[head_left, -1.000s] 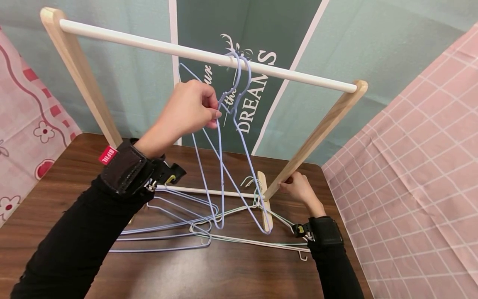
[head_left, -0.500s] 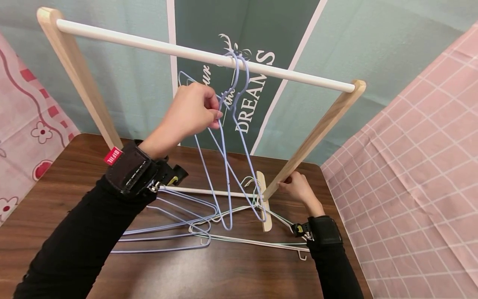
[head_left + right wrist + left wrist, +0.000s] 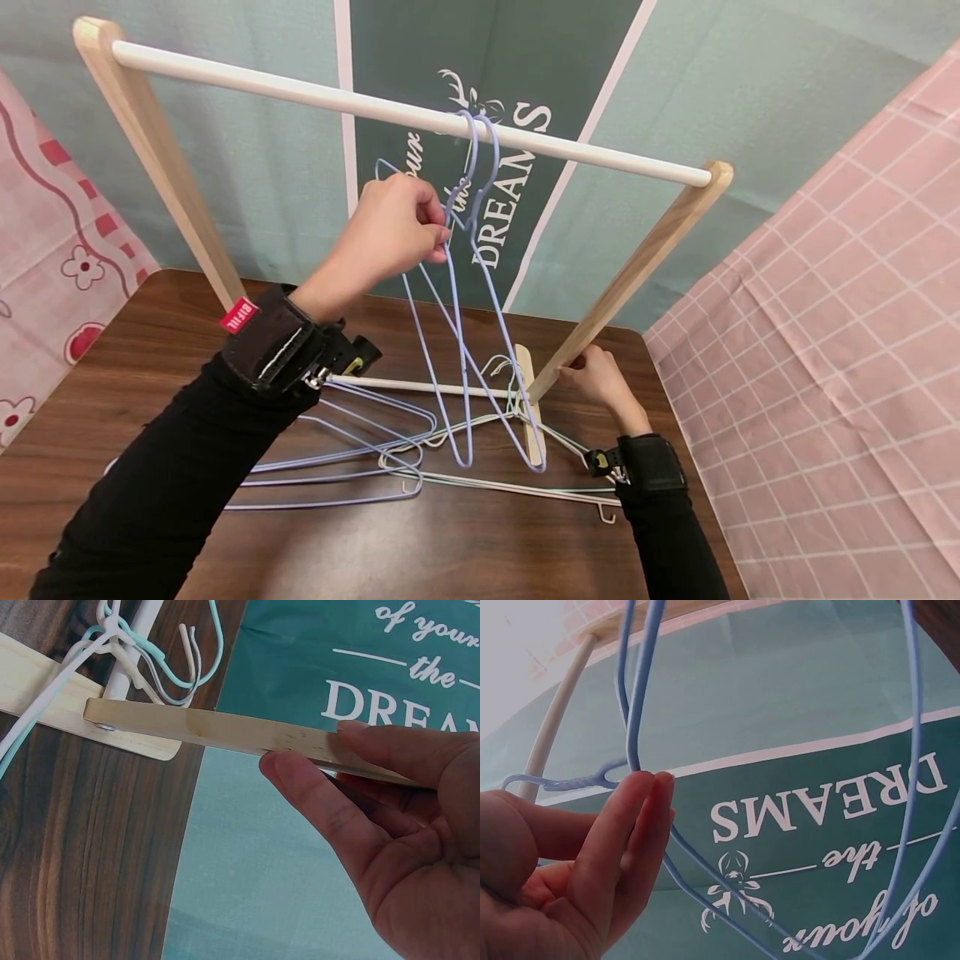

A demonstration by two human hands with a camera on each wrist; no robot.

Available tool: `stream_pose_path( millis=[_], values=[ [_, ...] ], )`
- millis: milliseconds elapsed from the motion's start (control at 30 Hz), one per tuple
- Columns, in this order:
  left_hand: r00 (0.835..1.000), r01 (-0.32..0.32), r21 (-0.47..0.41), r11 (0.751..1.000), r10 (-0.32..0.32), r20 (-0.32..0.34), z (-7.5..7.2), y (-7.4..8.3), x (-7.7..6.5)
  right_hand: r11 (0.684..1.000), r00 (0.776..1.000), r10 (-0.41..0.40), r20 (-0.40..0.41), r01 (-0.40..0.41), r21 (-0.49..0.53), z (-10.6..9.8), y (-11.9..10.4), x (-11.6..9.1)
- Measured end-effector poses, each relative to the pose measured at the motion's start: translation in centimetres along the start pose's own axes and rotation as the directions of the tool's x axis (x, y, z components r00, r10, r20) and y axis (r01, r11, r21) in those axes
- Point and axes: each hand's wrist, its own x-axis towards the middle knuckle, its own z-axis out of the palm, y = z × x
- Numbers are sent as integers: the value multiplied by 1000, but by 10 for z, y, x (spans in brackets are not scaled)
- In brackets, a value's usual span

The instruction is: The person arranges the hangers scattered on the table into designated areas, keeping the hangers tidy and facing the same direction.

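Note:
Two lavender-blue wire hangers hang by their hooks from the white rail (image 3: pixel 300 87) of a wooden stand. My left hand (image 3: pixel 401 221) pinches the left hanger (image 3: pixel 462 350) just below its hook, between thumb and fingertips. Close beside it on the right hangs the other hanger (image 3: pixel 487 279). In the left wrist view, the blue wire (image 3: pixel 635 712) runs to the fingertips of this hand (image 3: pixel 592 892). Low on the stand's right wooden post (image 3: pixel 630 279), my right hand (image 3: pixel 596 379) holds on. The right wrist view has the post (image 3: pixel 202 726) between its thumb and fingers.
Several lavender hangers (image 3: pixel 322 481) lie on the brown table (image 3: pixel 360 550) at left. White and mint hangers (image 3: pixel 525 489) lie near the stand's right foot (image 3: pixel 536 446). A lower white bar (image 3: pixel 420 385) crosses behind them. Pink gridded cloth (image 3: pixel 825 333) stands at right.
My left hand has shifted slightly right and down with its pinched hanger, whose lower end has swung right. My right hand stays on the post.

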Motion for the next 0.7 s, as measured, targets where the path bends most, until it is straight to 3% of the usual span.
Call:
stream_pose_path(
  millis=[267,700],
  values=[
    [1000,12,28,1000,-13,18,1,1,-2,1000,1000,1,-1,-1,-13,0,0,0],
    [998,45,-2,999,-44,39,1,2,-3,1000,1000,5,4,-5,-7,1,1,-1]
  ],
)
